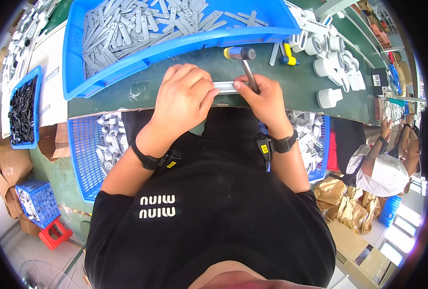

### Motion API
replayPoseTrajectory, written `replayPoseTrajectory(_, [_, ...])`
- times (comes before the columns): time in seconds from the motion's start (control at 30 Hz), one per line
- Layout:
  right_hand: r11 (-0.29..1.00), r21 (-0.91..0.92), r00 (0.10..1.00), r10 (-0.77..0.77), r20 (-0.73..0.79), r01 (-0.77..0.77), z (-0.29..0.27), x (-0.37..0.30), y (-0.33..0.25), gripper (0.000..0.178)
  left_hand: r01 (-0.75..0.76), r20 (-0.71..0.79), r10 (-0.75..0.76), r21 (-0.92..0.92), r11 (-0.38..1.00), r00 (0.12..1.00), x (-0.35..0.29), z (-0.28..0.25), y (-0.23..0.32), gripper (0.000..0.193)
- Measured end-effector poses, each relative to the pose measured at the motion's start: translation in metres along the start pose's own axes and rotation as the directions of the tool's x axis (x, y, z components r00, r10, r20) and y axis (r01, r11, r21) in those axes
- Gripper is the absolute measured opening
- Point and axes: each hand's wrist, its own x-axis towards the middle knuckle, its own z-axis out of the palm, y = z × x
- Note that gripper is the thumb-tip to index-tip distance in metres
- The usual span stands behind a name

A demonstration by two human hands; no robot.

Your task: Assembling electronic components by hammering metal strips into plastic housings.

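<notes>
My left hand (185,94) is closed, its thumb and fingers pinching the left end of a narrow white-grey bar (226,87) with a long groove. The bar lies level, just over the near edge of the green worktable (137,96). My right hand (268,100) steadies the bar's right end with its thumb. The same hand holds a small hammer (248,74) by its metal handle, with the two-faced yellow and black head (239,53) pointing up and away. My fingers hide both ends of the bar.
A blue tray (185,47) of flat grey strips stands beyond my hands. White round-ended parts (336,62) and a yellow-and-black tool (288,54) lie to the right. Blue baskets (83,154) of white parts sit below the table edge. Black pieces fill a blue tray (37,108) at left.
</notes>
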Motion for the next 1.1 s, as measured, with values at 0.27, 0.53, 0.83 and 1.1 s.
replayPoseTrajectory(0.27, [1.000,0.023,1.000,0.005,0.013,-0.006,-0.001,0.003,0.007,0.023,-0.026,0.010,0.026,-0.005,1.000,1.000,0.005,0.009,0.007,0.010])
replayPoseTrajectory(0.53, [0.999,0.041,1.000,0.003,0.003,-0.003,-0.001,0.004,0.008,0.026,-0.058,0.083,0.054,0.051,0.997,0.995,0.004,0.015,0.004,0.022])
replayPoseTrajectory(0.83, [0.914,0.310,0.956,-0.202,-0.211,0.262,-0.026,-0.050,0.012,0.056,-0.147,-0.048,0.153,0.101,0.984,0.987,0.005,0.022,0.008,0.017])
replayPoseTrajectory(1.1, [0.917,-0.038,0.907,-0.397,-0.137,0.396,-0.041,-0.080,0.033,0.058,-0.122,-0.014,0.123,0.070,0.990,0.992,0.007,0.018,0.007,0.015])
